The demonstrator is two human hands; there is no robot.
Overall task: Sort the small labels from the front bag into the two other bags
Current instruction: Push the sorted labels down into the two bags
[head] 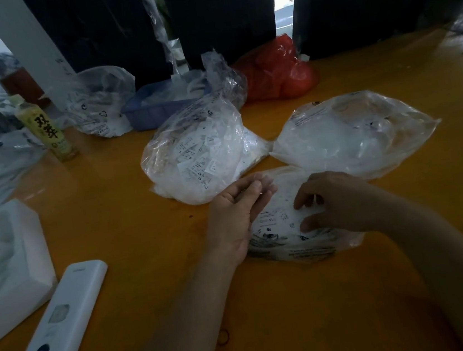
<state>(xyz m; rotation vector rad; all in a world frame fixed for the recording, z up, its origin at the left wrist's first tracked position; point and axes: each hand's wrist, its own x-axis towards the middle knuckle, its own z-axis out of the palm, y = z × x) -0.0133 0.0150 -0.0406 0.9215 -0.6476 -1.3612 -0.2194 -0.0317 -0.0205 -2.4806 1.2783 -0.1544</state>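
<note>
Starting at the far left, a white foam tray (7, 261) sits on the orange table (113, 219) with a white power bank (64, 318) just in front of it; behind, a yellow-labelled bottle (46, 128) stands upright; moving across, the left bag (196, 156), stuffed with small printed labels (192, 153), lies just beyond the left hand (237, 212); that hand has thumb and fingers drawn together at the front bag's upper left edge, apparently pinching the plastic or a label, hard to say which; the front bag (283, 227) lies flat between both hands; the right hand (332, 200) rests on top of it, fingers curled down into the plastic, whether gripping I cannot tell; the right bag (353, 134) lies just behind.
</note>
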